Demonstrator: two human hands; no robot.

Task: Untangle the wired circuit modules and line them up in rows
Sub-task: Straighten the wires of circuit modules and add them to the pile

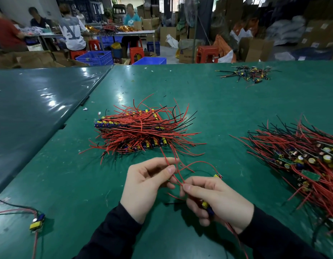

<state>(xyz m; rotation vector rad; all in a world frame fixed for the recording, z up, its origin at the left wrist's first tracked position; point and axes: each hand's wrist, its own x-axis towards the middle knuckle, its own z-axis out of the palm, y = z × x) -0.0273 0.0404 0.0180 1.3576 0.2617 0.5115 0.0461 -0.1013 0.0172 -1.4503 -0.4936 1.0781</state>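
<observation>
Far left, near edge of the green bench (227, 101): one loose module (37, 221), yellow and blue parts, red and black leads trailing off to the left.

Centre: stacked modules (139, 131) lying in rows, their red and black leads fanned across the top and out to both sides (board edges show along the near side of the stack).

Below the stack: left hand (143, 186), fingers curled, thumb and forefinger pinching red wires (177, 179) that run up toward the stack. Right hand (216, 199) just beside it, thumb and fingertips pinching the same red strands lower down; a held module (207, 207) with yellow and blue components is tucked under its curled fingers. A second small module (217, 176) hangs on a red loop just above the right hand.

Far right: tangled pile (307, 161) of modules and leads, unsorted. Top right, well apart: small heap (248, 72) of dark-wired parts.
</observation>
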